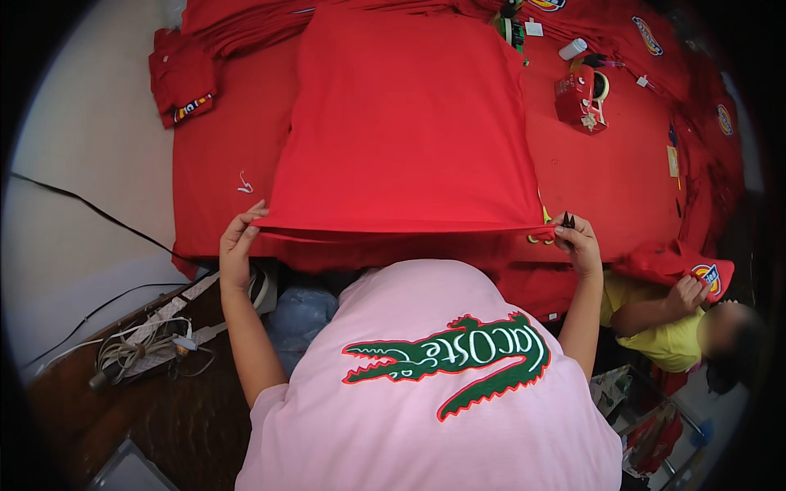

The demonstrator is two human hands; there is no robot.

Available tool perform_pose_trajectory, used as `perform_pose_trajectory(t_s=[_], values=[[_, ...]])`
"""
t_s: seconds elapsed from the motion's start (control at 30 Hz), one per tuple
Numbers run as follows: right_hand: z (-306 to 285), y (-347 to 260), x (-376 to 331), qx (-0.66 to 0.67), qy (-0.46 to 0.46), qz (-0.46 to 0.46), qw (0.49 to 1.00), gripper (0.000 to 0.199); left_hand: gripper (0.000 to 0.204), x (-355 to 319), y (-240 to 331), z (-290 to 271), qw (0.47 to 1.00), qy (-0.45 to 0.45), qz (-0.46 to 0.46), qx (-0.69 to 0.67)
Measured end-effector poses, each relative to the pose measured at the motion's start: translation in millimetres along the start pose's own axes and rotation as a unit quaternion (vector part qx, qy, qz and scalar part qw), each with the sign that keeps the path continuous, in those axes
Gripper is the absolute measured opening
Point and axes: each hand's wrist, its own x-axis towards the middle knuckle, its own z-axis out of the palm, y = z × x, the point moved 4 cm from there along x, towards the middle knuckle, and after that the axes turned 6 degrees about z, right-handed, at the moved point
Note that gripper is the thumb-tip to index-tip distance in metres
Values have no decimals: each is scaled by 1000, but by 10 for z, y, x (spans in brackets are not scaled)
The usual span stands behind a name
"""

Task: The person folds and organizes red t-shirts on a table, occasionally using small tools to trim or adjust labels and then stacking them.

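A plain red garment (409,123), which looks like a T-shirt, lies spread flat over the red-covered table (606,172). My left hand (236,245) pinches the near left corner of its hem. At the near right corner my right hand (580,241) grips the same hem, with small black thread snips (567,220) held between the fingers, blades pointing up. The hem is stretched straight between both hands, slightly raised at the table's near edge. Beside my right hand, a yellow looped object (536,239) is partly hidden under the cloth.
A red tape dispenser (580,100) and a white bottle (572,49) stand at the far right. Red garments (182,74) lie at the table's far left. A white scrap (245,182) lies nearer. Coiled cables (135,356) rest lower left. A co-worker in yellow (667,340) holds red cloth at right.
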Motion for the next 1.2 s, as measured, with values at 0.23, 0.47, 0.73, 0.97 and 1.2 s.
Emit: perform_pose_trajectory(t_s=[0.23, 0.47, 0.73, 0.97, 1.2], values=[[83, -308, 930, -25, 167, -82, 982, 14, 22, 956, -273, 128, 988, 108, 20, 108], [-165, 60, 1633, -244, 302, -68, 919, 24, 20, 1206, -250, 509, 966, 105, 86, 220], [-392, 360, 1673, -372, 402, -169, 820, 29, 13, 755, -538, 1053, 988, 14, 16, 154], [1519, -820, 1882, -373, 177, -346, 842, 22, 17, 531, -771, 1994, 977, -130, -136, -100], [2426, -565, 2402, -481, 68, -185, 854, 20, 46, 554, -585, 2507, 910, -99, -319, -244]])
